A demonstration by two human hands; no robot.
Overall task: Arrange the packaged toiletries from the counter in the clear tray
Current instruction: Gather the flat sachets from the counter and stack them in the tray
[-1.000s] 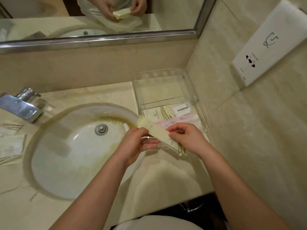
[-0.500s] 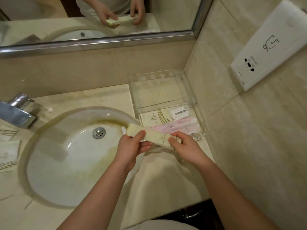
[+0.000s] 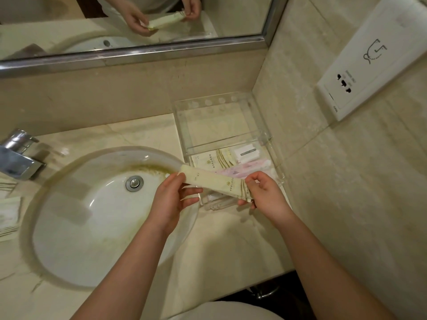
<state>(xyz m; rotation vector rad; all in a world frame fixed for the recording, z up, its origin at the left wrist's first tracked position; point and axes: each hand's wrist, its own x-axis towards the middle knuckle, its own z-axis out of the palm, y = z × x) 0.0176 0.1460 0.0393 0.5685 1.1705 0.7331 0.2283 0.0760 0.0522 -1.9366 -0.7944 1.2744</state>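
Both hands are gripping one long cream packet (image 3: 213, 182) at mid-frame: left hand (image 3: 172, 199) is pinching its upper-left end between thumb and fingers, right hand (image 3: 263, 192) is closing around its lower-right end. That packet is hanging tilted above the near edge of the clear tray (image 3: 265, 135), right of centre in the corner. Inside the tray are lying a pink packet (image 3: 249, 167) and a small white packet (image 3: 246, 152). More packets (image 3: 9, 213) are waiting at the left edge, beside the sink (image 3: 69, 250).
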